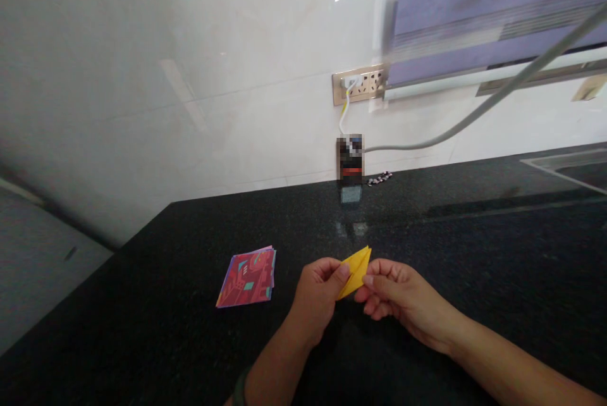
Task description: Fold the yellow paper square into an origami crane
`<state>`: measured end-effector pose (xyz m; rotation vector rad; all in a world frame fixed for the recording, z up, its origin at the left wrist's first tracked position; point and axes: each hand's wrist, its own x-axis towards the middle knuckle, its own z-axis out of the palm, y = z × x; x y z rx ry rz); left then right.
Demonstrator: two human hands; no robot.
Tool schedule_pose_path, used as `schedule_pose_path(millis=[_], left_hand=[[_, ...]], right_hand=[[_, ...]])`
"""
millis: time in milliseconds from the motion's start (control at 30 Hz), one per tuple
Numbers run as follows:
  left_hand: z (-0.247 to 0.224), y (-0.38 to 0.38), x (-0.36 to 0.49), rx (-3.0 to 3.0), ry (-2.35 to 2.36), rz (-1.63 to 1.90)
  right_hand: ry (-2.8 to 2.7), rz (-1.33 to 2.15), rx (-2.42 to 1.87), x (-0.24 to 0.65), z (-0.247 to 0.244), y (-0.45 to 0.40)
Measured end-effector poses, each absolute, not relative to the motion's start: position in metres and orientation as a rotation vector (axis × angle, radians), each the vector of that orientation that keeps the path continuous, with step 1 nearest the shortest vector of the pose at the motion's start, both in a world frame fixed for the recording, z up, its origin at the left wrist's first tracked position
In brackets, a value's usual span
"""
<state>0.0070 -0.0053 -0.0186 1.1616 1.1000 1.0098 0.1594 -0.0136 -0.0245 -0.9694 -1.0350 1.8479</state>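
A small piece of folded yellow paper (355, 272) is held up over the dark counter, its pointed end turned toward the wall. My left hand (318, 295) pinches its left side, with the thumb on top. On the right edge, my right hand (398, 295) grips it between thumb and forefinger, the other fingers curled below. To the left of my hands lies a stack of patterned paper sheets (247, 276), the top one red with teal shapes.
The black speckled counter (190, 343) meets a pale tiled wall (213, 109). Near the wall stand a blurred dark device (351, 159) with cables and a beaded string (380, 179). A wall socket (358, 85) is above; a sink-like edge (564, 169) is at right.
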Motion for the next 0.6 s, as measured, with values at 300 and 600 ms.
schedule_pose_path(millis=[300, 600], left_hand=[[-0.0212, -0.0057, 0.0053, 1.061, 1.013, 0.951], [-0.024, -0.0056, 0.0049, 0.871, 1.004, 0.966]], right_hand=[[-1.025, 1.785, -0.967, 0.1593, -0.0266, -0.0102], [-1.279, 1.534, -1.114, 0.1594, -0.0283, -0.0114]])
